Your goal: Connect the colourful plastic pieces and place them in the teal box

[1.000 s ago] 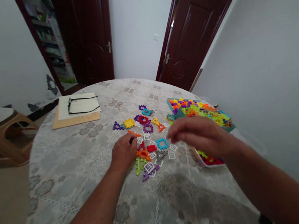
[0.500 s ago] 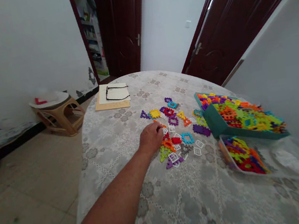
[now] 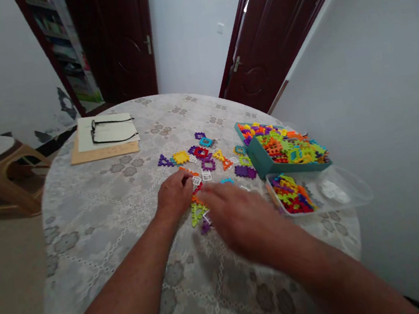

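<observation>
Evidently the work centres on small toothed plastic pieces, scattered across the middle of the frame on the cloth-covered counter [image 3: 96, 209]. The left hand [image 3: 174, 193] rests just left of centre, its fingers curled beside a white lattice piece [image 3: 196, 180] and an orange strip [image 3: 188, 171]; whether its grip is pinching anything, I cannot tell. The right hand [image 3: 237, 215], blurred, hangs over the lower part of the scatter, hiding some of it, and its grip cannot be read either. Near both hands lies a lime triangle [image 3: 197, 213]. These pieces look feather-light and stiff, probably a little slick on their flat faces, so the toothed rim is likely the best hold, between thumb and forefinger. The lattice piece seems thinner and easier to bend; its outer frame should bear a gentle pinch better than its fine bars.
</observation>
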`<state>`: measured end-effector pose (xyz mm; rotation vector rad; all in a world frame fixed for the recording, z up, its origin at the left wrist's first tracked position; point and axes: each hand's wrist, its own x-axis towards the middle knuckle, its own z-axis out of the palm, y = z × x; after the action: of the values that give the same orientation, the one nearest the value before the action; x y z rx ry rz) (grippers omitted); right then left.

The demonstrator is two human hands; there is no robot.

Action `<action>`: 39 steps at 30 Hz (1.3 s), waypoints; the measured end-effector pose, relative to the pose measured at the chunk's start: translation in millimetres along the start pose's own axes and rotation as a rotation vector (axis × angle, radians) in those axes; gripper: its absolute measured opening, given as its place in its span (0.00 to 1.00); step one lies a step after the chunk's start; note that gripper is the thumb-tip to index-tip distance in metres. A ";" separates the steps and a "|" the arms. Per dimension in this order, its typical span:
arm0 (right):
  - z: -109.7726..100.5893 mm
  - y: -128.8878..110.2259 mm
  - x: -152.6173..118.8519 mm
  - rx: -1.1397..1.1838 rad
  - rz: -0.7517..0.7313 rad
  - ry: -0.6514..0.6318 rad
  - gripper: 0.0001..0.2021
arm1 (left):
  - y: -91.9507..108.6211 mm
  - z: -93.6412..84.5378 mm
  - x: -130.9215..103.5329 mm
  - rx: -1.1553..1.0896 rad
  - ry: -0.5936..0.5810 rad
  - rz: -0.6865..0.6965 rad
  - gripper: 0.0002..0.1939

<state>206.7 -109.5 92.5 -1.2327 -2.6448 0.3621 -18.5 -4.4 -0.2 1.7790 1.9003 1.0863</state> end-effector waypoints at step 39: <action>40.1 119.7 87.3 -0.118 0.307 0.204 0.13 | -6.3 2.9 0.4 0.036 0.029 0.229 0.12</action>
<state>226.6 26.8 24.9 -1.6244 -2.3371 0.1175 -21.0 -2.7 -6.4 2.0519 1.7751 1.1650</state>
